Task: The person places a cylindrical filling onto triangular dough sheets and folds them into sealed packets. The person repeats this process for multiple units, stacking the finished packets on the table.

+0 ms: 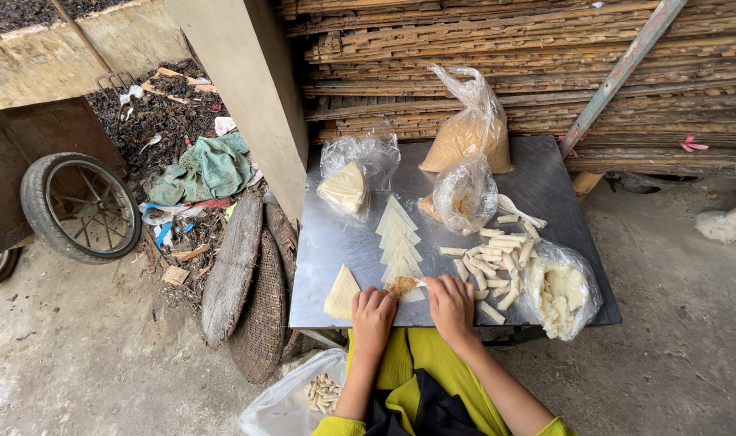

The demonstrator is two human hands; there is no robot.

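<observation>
the left hand [373,311] and right hand [451,303] are resting at the near edge of the metal table [335,242], fingers curled down over a triangular wrapper [412,292] that is carrying a small heap of brown filling [401,285]. both hands are closing on the wrapper's near corners, knuckles up; the fingertips are hidden, so how tightly they are pinching i cannot tell. a small white spoon seems to be lying under the right fingers, but that is too small to be sure of.

judging from this, the fold is going best if the filling is staying in a compact mound at the middle and both hands are working evenly, so the thin sheet is not tearing and nothing is spilling out at the sides.

just left of the left hand a stack of wrappers [341,292] is lying. beyond the hands a row of triangles [398,238] is running away up the table, overlapping one another. to the right, finished rolls [497,258] are lying loose, touching a clear bag of rolls [561,291]. farther back a knotted bag [465,194], a bag of wrappers [348,186] and a tall bag of brown filling [471,129] are standing. behind everything, bamboo slats [505,48] are stacked. on the ground by the person's knee another bag [303,396] is lying open.
</observation>
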